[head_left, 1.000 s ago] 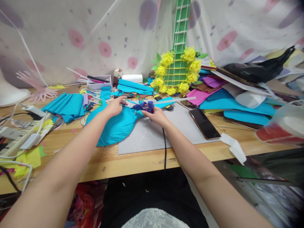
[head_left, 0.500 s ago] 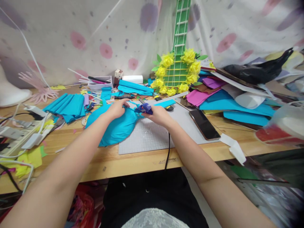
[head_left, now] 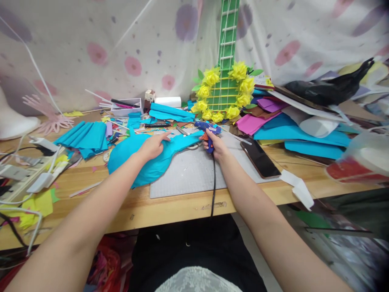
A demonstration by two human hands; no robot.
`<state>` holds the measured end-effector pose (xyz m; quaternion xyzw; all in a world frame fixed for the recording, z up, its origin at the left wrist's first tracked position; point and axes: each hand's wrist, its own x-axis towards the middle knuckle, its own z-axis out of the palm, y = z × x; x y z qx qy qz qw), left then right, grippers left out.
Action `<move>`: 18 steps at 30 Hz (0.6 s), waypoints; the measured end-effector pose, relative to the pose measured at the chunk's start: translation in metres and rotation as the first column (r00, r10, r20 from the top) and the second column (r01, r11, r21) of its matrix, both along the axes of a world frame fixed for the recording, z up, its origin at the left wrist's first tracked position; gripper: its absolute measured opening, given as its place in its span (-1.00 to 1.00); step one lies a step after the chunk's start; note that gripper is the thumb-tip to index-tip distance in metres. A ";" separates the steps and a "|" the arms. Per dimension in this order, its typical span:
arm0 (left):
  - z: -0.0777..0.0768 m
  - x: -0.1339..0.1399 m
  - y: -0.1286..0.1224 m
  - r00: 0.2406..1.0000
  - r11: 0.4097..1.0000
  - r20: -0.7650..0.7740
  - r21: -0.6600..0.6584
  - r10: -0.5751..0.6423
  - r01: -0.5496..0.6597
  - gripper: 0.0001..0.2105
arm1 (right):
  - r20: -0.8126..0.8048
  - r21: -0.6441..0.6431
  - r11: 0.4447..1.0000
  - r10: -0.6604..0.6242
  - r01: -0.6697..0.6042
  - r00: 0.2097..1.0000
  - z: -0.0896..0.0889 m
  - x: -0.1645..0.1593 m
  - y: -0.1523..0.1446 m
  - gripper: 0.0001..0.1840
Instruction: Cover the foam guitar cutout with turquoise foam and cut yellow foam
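The left hand (head_left: 152, 147) rests on a blue crepe-paper-covered guitar shape (head_left: 159, 161), its index finger stretched toward the narrow end; the other fingers are partly hidden, so whether they pinch the paper I cannot tell. The right hand (head_left: 218, 146) is wrapped around the handle of a blue hot glue gun (head_left: 211, 128), whose nozzle points leftward over the tip of the shape's neck; whether the two touch is unclear. A translucent glue stick (head_left: 238, 136) juts out behind the gun, and a black cord (head_left: 213, 184) runs down from its grip over the table edge. The guitar shape lies flat in front of the person, its rounded body toward the left and its neck reaching across a grey cutting mat (head_left: 179, 182), with scissors (head_left: 193, 147) partly beneath the neck. A smartphone (head_left: 260, 158) lies on the mat's right side. Behind, a green paper guitar (head_left: 225, 95) ringed with yellow paper roses (head_left: 245, 86) stands upright before a spotted curtain (head_left: 133, 36), while pleated blue crepe paper (head_left: 86, 136) sits to the left on the wooden table (head_left: 127, 213)
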<state>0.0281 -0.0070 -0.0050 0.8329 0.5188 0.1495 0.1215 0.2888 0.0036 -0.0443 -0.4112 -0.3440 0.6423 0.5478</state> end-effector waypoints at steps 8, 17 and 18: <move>-0.004 0.005 -0.010 0.993 0.990 -0.118 0.136 -0.004 0.020 -0.45 | 0.061 0.019 1.000 0.021 -0.022 0.998 0.002 -0.002 -0.005 -0.62; -0.005 0.009 -0.012 0.973 0.984 -0.231 0.176 0.022 0.020 -0.50 | 0.051 0.040 0.999 0.025 -0.027 0.998 0.001 -0.002 -0.006 -0.63; -0.005 0.008 -0.013 0.977 0.981 -0.211 0.192 0.019 0.023 -0.47 | 0.046 0.041 0.999 0.028 -0.030 0.999 0.001 -0.002 -0.006 -0.62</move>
